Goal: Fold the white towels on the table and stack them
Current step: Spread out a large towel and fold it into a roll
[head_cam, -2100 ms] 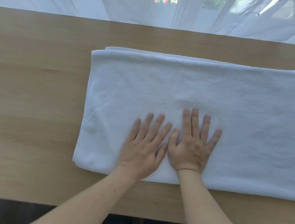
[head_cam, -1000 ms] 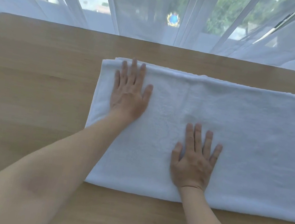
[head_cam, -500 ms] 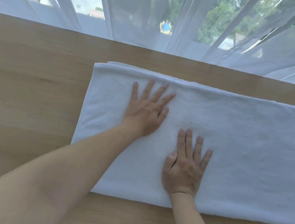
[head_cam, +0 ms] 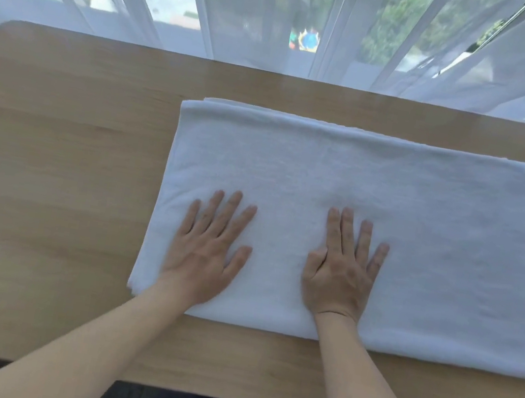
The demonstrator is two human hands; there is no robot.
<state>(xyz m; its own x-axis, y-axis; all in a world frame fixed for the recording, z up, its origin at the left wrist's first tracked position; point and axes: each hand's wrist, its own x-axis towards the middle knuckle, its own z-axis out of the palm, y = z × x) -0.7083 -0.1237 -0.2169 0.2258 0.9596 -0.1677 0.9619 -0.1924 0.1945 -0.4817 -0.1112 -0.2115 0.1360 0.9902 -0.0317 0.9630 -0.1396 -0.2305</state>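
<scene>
Nearest, both hands lay flat with fingers spread on the folded white towel (head_cam: 389, 220): the left hand (head_cam: 207, 252) at 7 o'clock near its left end, the right hand (head_cam: 340, 274) just right of it. The towel stretched toward 3 o'clock across the wooden table (head_cam: 51, 163). Beyond hung sheer curtains (head_cam: 251, 6).

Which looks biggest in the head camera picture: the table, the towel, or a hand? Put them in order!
1. The table looks biggest.
2. The towel, though it runs off the picture's edge.
3. The left hand and right hand look alike, so they tie.
</scene>
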